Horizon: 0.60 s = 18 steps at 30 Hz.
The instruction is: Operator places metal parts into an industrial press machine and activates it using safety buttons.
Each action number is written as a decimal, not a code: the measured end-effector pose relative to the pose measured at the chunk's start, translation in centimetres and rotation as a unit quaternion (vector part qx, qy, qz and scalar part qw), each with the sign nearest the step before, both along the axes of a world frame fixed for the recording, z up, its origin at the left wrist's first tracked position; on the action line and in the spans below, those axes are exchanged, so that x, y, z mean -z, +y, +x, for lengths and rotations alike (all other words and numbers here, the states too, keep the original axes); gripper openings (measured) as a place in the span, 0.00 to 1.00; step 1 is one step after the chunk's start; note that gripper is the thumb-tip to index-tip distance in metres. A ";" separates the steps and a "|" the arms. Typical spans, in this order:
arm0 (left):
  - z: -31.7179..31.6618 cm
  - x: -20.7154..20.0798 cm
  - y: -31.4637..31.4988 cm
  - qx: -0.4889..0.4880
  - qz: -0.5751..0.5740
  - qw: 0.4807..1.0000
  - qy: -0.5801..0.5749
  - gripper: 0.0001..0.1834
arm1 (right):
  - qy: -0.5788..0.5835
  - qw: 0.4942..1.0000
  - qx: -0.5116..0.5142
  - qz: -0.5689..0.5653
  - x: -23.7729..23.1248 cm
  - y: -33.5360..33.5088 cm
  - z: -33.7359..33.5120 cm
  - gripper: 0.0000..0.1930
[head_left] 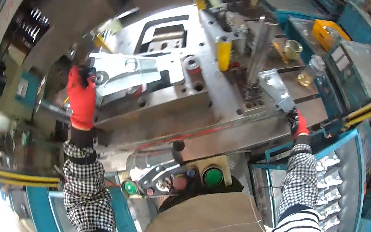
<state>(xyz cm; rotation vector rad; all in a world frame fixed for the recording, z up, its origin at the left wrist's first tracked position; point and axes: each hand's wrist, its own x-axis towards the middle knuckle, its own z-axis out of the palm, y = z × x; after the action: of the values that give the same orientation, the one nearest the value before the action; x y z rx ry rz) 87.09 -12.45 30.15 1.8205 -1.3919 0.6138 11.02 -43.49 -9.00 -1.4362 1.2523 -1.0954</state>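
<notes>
My left hand [82, 99], in a red glove with dark fingertips, is closed on the left end of a long, shiny stamped metal part [122, 68]. That part lies over the left side of the press die [172, 106]; its exact contact with the die cannot be made out. On the right, my right hand [297, 124], gloved the same way, pinches the near end of a smaller stamped metal bracket [275, 87]. The bracket slants away from me beside an upright steel post [257, 52]. Dark glove fingers partly hide both gripped ends.
Yellow blocks [223, 54] stand on the die. Near my waist is a control panel with a green button [213, 176]. A blue-framed bin [356, 201] with several metal parts stands at right. A glass jar [313, 70] and a yellow tray [329, 36] sit at back right.
</notes>
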 end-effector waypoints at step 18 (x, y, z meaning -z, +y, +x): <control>-21.7 23.2 25.6 -0.140 0.068 0.951 0.268 0.26 | -0.025 0.986 0.124 0.103 2.8 -11.5 -1.4 0.27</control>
<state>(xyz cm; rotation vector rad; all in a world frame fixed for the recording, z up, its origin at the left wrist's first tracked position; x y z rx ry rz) 65.37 13.17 6.99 2.1098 -0.8365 0.1332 9.67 -54.95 -11.79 -1.1113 1.4911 -1.1213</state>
